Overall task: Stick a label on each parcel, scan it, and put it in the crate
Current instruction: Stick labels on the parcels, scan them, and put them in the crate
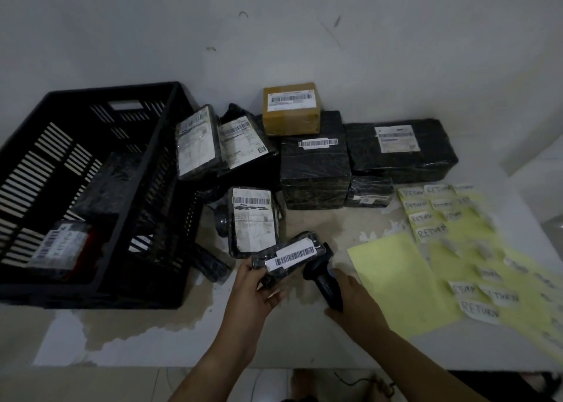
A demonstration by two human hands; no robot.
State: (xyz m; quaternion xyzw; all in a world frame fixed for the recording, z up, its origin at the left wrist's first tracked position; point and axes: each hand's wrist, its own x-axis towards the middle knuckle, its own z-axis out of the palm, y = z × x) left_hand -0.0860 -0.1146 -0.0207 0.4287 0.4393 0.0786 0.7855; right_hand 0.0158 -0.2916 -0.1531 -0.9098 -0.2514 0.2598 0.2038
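While the small parcel (281, 260) was pinched by the left hand (259, 289), its barcode clear of the fingertips (255, 264), the scanner (324, 275), gripped by the right hand (353, 298), was best aimed squarely.

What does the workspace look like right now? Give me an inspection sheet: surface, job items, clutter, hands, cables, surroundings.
Surface: pale table, stained and patchy near the front edge.
Job's things: black crate at left, with a parcel marked RETURN inside; small black parcel with barcode strips; scanner; RETURN labels on yellow sheets at right.
Clutter: black wrapped parcels and one brown box piled behind.
Hands: left hand holds the small black parcel; right hand grips the scanner, aimed toward it.
Cables: a thin cable on the floor below the table.
Surroundings: scuffed white wall behind.
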